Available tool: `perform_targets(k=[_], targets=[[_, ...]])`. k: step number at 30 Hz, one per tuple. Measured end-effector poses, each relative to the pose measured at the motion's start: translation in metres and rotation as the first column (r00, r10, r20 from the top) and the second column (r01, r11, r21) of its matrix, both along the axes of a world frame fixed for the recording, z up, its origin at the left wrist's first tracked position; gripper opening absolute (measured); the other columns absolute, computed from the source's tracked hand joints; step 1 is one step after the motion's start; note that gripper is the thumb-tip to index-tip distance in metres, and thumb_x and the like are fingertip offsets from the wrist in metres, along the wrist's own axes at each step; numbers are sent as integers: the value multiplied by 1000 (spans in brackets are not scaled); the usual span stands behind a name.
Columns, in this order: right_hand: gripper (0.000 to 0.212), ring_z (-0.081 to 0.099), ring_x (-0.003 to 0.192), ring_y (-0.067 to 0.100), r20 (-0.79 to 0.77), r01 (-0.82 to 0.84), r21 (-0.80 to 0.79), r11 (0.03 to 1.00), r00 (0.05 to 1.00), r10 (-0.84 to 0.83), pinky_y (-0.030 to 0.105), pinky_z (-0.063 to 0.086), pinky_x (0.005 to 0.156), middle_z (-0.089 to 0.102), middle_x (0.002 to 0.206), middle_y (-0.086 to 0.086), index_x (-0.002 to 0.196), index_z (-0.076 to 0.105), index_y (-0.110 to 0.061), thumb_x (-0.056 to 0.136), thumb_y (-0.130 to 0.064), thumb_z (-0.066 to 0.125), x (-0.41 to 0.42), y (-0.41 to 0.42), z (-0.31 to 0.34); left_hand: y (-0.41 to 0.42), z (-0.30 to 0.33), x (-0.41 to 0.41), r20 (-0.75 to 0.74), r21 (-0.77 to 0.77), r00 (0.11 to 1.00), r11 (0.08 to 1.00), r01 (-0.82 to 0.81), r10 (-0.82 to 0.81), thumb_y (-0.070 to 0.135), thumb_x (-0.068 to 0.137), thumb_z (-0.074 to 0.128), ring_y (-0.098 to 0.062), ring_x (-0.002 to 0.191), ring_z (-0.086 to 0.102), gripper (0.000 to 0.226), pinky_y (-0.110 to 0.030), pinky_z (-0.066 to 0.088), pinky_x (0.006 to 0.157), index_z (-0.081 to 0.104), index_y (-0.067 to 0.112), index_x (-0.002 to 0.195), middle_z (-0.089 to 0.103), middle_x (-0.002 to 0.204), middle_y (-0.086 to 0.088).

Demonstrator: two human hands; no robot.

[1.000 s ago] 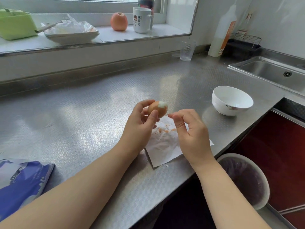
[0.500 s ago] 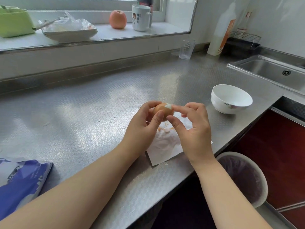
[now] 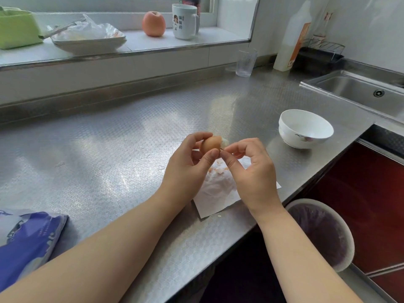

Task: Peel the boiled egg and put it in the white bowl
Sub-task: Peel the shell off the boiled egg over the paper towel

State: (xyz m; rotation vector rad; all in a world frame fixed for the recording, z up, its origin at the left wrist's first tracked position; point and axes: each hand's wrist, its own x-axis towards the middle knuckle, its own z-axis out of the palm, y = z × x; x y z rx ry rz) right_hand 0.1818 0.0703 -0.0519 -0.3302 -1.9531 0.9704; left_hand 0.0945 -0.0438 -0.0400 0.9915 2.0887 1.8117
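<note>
My left hand grips a brown boiled egg between thumb and fingers, a little above the steel counter. A small bare white patch shows at the egg's right end. My right hand pinches the shell at that end with thumb and forefinger. Under both hands lies a white paper towel with several small shell bits on it. The white bowl stands empty on the counter to the right of the hands.
The counter edge runs just behind the towel, with a lined bin below it. A sink is at the far right. A glass and a bottle stand at the back. A blue packet lies at the left.
My right hand came back from beside the egg and closed its thumb and forefinger on the shell at the egg's right end. My left hand kept its hold on the egg.
</note>
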Motion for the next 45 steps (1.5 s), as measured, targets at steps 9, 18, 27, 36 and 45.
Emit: perform_targets(k=[9,18,27,36,45], targets=[[11,54,81,6,68,-1,32,999,998,-1,10,40,76,57,88,-2,87,59,-14,89,-25,61,-4,-1,-5,1,-1,1,33,28,999,1000,-3,3,35,85,65,-18,93,70,29,-36,57,85,58,35,113,69,106,2],[8,55,82,4,18,94,-39,995,995,-93,7,39,76,60,86,-1,88,56,-21,90,-18,64,1,0,-1,1,-1,-3,116,86,993,996,-6,-4,25,95,58,-13,89,71,23,-33,57,84,57,24,118,70,108,-5],[11,59,80,8,85,79,-47,996,994,-75,17,45,77,62,84,-11,95,65,-24,86,-20,69,4,-1,0,0,2,-7,405,251,911,968,-28,-79,25,98,51,-18,84,71,19,-28,53,75,58,24,116,73,101,-5],[28,59,83,4,40,70,18,997,997,-71,15,45,82,64,89,-8,105,67,-22,86,-43,63,4,-1,1,-2,6,-1,271,206,957,977,47,-103,15,95,57,-23,92,72,30,-27,58,78,54,21,124,65,118,-6],[14,59,83,7,18,27,-49,998,1000,-26,10,41,79,62,92,-3,96,69,-26,83,-26,72,6,-2,5,-2,5,4,144,111,981,987,116,-131,11,91,64,-15,94,68,33,-21,53,75,58,26,119,66,115,7]])
